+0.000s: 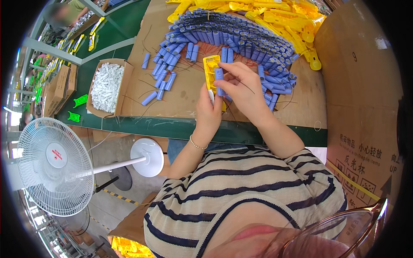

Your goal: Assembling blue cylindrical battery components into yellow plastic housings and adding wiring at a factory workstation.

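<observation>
My left hand (208, 109) is closed around the lower end of a long yellow plastic housing (209, 69), held upright with its hollow side showing. A small white piece (211, 96) shows beside the left fingers. My right hand (246, 86) pinches a blue cylindrical battery (219, 77) between thumb and fingers, against the housing's right side. Whether the battery sits inside the housing I cannot tell. A thin dark wire trails near the right hand. Beyond both hands lies a large stack of blue batteries (241, 34) with wires, and several loose batteries (161, 73) lie to the left.
Yellow housings (279, 17) are heaped behind the batteries. A cardboard box (124, 88) of small white parts stands at left, beside green plastic pieces (80, 101). A tall carton (361, 86) borders the right side. A white fan (56, 159) stands left; another person (77, 8) is far left.
</observation>
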Available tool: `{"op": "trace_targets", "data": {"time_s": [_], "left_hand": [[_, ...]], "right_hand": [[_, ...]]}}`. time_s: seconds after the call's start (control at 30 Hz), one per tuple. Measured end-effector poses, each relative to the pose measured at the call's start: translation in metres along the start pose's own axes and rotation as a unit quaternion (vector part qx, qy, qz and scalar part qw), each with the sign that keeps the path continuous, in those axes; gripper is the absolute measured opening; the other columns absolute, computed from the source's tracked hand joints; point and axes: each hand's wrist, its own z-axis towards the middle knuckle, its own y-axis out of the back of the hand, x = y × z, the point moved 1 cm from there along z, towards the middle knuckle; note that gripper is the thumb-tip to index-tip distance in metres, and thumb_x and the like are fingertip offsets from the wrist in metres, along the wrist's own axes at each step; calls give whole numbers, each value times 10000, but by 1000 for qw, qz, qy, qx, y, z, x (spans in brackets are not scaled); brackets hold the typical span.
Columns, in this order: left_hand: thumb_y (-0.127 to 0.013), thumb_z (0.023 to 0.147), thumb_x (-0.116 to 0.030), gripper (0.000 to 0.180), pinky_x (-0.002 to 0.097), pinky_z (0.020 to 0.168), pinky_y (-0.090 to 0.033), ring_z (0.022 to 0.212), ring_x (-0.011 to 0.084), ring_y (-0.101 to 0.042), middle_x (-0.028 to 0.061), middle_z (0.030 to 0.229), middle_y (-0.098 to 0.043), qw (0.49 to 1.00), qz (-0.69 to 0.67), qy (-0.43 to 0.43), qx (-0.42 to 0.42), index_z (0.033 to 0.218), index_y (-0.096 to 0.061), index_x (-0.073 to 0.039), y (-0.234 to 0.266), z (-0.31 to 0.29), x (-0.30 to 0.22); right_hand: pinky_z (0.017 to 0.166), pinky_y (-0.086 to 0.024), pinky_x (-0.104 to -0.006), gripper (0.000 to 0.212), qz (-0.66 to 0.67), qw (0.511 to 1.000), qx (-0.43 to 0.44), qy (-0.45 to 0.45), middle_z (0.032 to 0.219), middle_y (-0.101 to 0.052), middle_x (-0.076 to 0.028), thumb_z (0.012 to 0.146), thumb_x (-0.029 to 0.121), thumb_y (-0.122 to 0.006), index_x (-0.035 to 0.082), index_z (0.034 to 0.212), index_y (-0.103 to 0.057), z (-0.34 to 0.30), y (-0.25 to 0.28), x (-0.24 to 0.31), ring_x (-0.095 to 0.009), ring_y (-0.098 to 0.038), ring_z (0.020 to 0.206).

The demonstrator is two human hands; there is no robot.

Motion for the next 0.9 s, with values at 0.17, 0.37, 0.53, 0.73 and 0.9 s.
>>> {"op": "trace_targets", "data": {"time_s": [0.17, 0.37, 0.53, 0.73, 0.9], "left_hand": [[-464, 930, -82, 381, 286, 745, -461, 879, 162, -562, 116, 1035, -553, 999, -20, -33, 1, 1284, -363, 12, 1, 3, 11], [-457, 919, -64, 396, 349, 770, -458, 912, 270, -580, 167, 1053, -551, 996, 44, -71, -3, 1287, -347, 29, -2, 1, -1], [-465, 913, -65, 404, 362, 774, -457, 924, 296, -580, 190, 1038, -556, 995, 59, -80, -17, 1285, -343, 35, 0, 0, -4], [-467, 916, -72, 403, 360, 771, -458, 928, 300, -580, 206, 1041, -553, 999, 24, -44, 12, 1286, -344, 33, 3, -2, -6], [-452, 915, -60, 388, 308, 756, -469, 901, 226, -588, 143, 1067, -555, 999, -12, -22, 37, 1281, -353, 20, 5, -1, -1]], "right_hand": [[714, -499, -222, 398, 5, 1000, -13, -12, 967, -551, -75, 723, -38, -664, -33, 1115, -596, 2, 0, 3, -124, -587, 827], [667, -503, -232, 360, -8, 998, -47, 44, 919, -563, -87, 727, -12, -678, -29, 1079, -611, 2, -4, 1, -145, -595, 772], [691, -523, -226, 410, -81, 994, -41, 59, 947, -562, -78, 709, -26, -713, -17, 1104, -608, 3, -4, 2, -141, -604, 781], [660, -515, -220, 424, -86, 996, 3, 23, 958, -571, -75, 679, -18, -742, -4, 1086, -624, 8, -4, -4, -121, -599, 744], [634, -492, -211, 420, -54, 998, -44, 5, 975, -576, -86, 677, 25, -762, -29, 1064, -610, 9, -7, -1, -102, -591, 756]]}}
